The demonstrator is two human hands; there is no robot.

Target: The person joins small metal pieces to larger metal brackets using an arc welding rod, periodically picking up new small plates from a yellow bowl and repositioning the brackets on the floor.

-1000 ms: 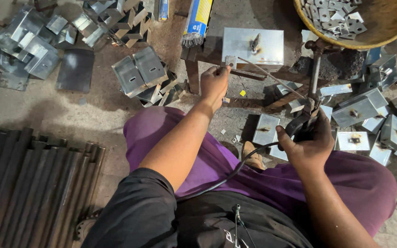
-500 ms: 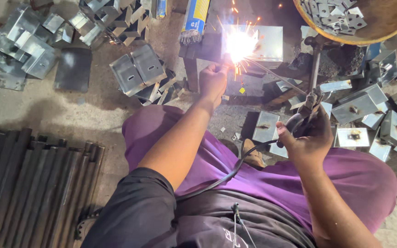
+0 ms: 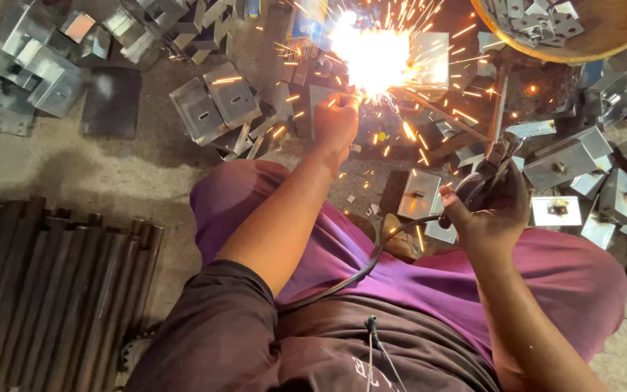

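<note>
Head view, looking down past purple trousers to a floor strewn with metal: at the top edge, just left of the glare, stands a flat upright package [image 3: 306,25] in blue and yellow, its print washed out by the light. In the top right corner the curved rim of a round yellowish-brown basin [image 3: 604,45] shows, holding a heap of small grey square metal plates [image 3: 538,22]. The left hand [image 3: 337,120] reaches forward with fingers curled closed (what they pinch cannot be told, since the glare swallows it) right at the lower left of the white welding arc [image 3: 371,54], which throws orange sparks over the folded metal bracket [image 3: 429,62] being worked on, lying on the floor straight ahead of the knees. The right hand [image 3: 491,210] is wrapped tight around the dark electrode holder [image 3: 491,163], from which a thin rod [image 3: 444,116] slants up and left to the arc, while a black cable [image 3: 371,265] loops back across the lap. More folded brackets [image 3: 215,109] lie left of the arc, others [image 3: 575,156] crowd the right, and dark ribbed bars [image 3: 45,290] lie at the lower left.
</note>
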